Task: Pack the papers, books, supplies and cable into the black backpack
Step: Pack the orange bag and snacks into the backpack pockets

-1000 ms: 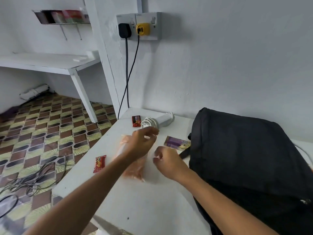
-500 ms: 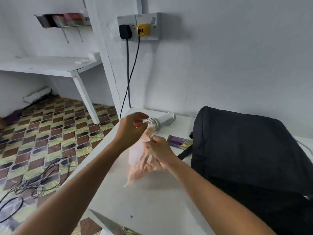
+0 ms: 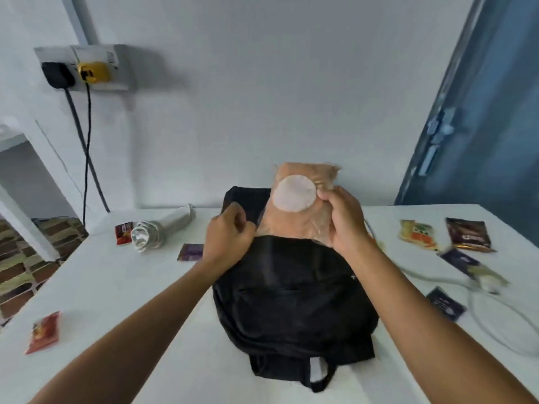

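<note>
We hold an orange plastic bag (image 3: 303,199) with a white round thing inside, right over the open top of the black backpack (image 3: 294,290). Our right hand (image 3: 345,221) grips the bag. Our left hand (image 3: 229,239) pinches the backpack's edge. The backpack lies on the white surface (image 3: 122,287). A white cable (image 3: 478,304) lies to its right.

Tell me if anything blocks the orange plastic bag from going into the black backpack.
Nothing visible does. The right hand holds the orange plastic bag right at the black backpack mouth, and the left hand grips the opening's edge, holding it apart.
</note>
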Available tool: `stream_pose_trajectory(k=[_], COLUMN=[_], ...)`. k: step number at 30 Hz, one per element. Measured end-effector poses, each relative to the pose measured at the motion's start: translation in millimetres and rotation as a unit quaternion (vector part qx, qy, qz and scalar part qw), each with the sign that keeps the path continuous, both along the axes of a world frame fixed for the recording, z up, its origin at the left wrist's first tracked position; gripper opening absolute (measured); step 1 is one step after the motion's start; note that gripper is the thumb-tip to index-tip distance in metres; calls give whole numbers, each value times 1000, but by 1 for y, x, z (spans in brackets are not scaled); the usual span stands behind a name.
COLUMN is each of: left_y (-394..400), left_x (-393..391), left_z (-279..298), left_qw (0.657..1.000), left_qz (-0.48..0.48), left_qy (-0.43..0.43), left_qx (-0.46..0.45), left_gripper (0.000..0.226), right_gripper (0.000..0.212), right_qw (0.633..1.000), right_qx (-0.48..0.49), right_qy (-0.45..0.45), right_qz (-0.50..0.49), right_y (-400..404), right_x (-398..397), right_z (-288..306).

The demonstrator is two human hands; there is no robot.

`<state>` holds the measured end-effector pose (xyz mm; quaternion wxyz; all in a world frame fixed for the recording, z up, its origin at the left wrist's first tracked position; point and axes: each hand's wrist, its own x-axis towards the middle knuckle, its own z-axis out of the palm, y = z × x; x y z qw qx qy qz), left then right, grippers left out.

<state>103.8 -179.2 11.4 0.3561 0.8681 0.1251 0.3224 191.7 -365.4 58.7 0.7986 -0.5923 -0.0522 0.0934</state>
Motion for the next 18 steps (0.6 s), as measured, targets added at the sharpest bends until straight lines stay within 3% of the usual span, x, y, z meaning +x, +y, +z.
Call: stream_pose_trajectory(k=[3,6,8,11,16,18], left_y=[-21,-31,-30,-28,-29,-31], left_x=[10,14,14,13,17,20], left_z=[-27,-37,-44,-56,-48,-40], left_qw=[988,963,944,897,880,894], left_qz=[-126,-228,-243,-225,-255,-257], left_qy=[78,136,165,211,256,257], left_qx=[32,52,151,317,309,262], left_gripper=[33,24,17,38,24,16], right_gripper=[28,26,26,27,15,9], right_qw=[997,995,996,998,999,996], right_qx=[-56,-75,-58,-18,-32,-14], right_qy=[-44,-67,-55,-28,17,37], right_qz=[-19,-25,-36,-50,13,75], right_y=[-31,-54,-66,-84,-99,-103], right_x=[7,10,16,23,26,27], right_z=[-8,-19,-24,-26,-24,-26])
